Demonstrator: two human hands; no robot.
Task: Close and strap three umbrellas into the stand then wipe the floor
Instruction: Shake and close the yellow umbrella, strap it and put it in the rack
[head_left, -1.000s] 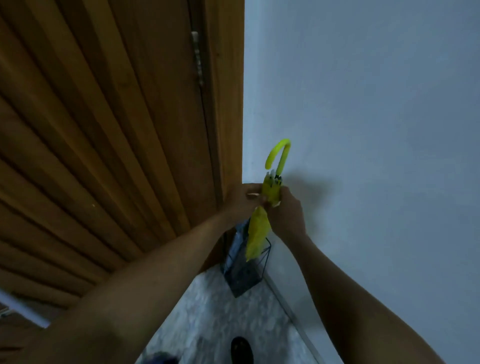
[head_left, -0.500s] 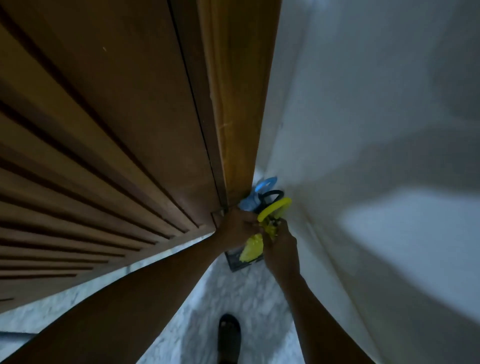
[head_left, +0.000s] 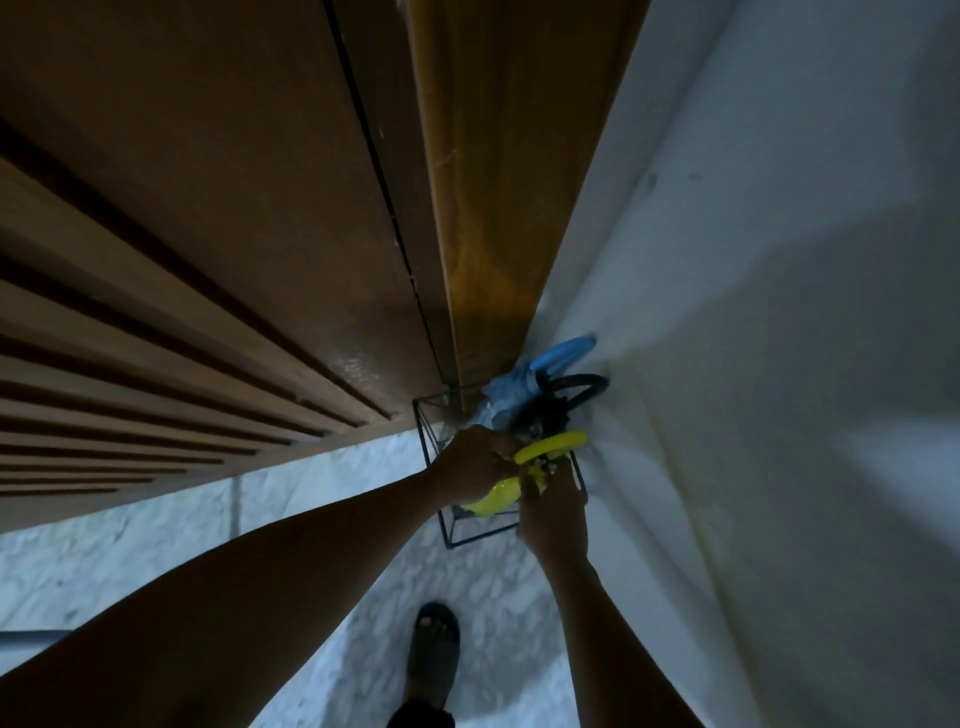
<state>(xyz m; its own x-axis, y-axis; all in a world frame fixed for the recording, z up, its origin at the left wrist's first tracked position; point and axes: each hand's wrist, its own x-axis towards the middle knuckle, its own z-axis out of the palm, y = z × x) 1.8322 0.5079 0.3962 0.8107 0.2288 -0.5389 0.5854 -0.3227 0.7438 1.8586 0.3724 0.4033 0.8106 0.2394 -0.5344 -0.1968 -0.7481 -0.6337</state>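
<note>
- Single head-worn wide-angle view, looking steeply down into the corner where wooden door (head_left: 260, 234) meets white wall (head_left: 779, 364).
- Close above both forearms; marble floor (head_left: 156, 545) at the bottom edge.

Umbrellas (head_left: 524, 395) apparently inside stand (head_left: 431, 441), beside wall (head_left: 727, 364).

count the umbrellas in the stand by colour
yellow umbrella: 1, with both hands on it
blue umbrella: 1
black umbrella: 1
total: 3 umbrellas in the wire stand
</note>
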